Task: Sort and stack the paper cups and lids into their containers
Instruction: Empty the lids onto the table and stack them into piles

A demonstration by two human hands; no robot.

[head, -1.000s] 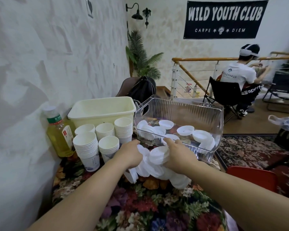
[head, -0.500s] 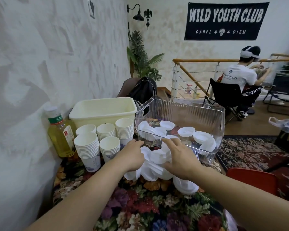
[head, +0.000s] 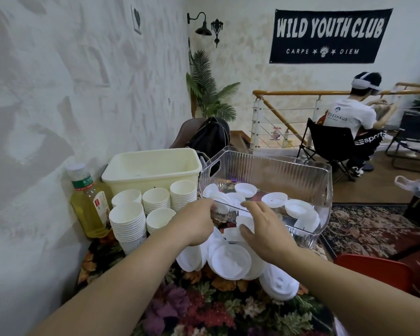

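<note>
- Loose lids (head: 230, 261) piled on the counter (head: 204, 311), under and just in front of both hands; clear bin (head: 325, 190) right behind the pile, lids inside.
- Left hand (head: 194, 224) palm down, fingers curled into the pile's far edge; actual grip hidden.
- Right hand (head: 264, 229) spread flat, pressing the lids, nearer the bin.
- Cup stacks (head: 129, 221) left, beside the cream tub (head: 153, 166).

Two bare forearms were seen entering from the lower edge. The left hand (head: 194, 221) and right hand (head: 267, 229) were ungloved; sleeves were not visible.
</note>
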